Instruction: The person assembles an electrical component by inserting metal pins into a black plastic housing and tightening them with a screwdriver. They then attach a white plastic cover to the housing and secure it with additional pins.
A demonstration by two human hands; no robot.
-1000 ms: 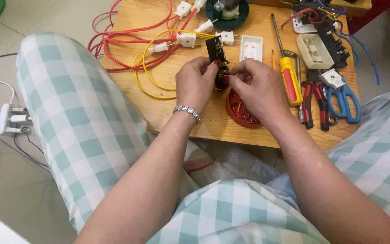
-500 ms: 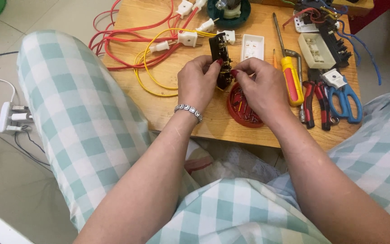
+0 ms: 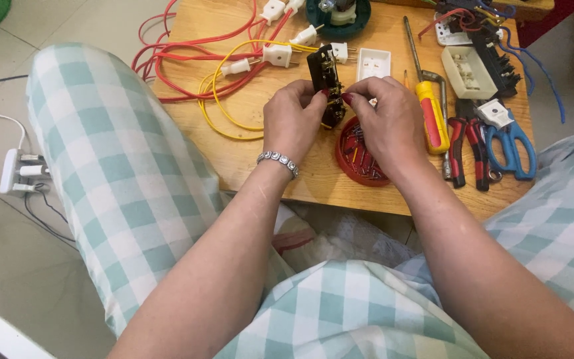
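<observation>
Wooden table (image 3: 247, 143), both hands pinching black socket strip (image 3: 323, 76)

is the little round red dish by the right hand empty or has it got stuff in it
Not empty. The round red dish on the wooden table holds a heap of small thin metal pieces, partly hidden by the right hand.

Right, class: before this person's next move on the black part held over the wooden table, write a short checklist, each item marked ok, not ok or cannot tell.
1. Black socket strip held by both hands: ok, left hand and right hand both pinch it.
2. Part steady over the wooden table: ok, held upright above it.
3. Red dish of small parts in reach: ok, just under the right hand.
4. Yellow-handled screwdriver to hand: ok, lying beside the right hand.
5. Small piece between the fingers seated correctly: cannot tell, hidden by fingertips.
6. Red and yellow wires clear of the part: ok, lying to its left.
</observation>
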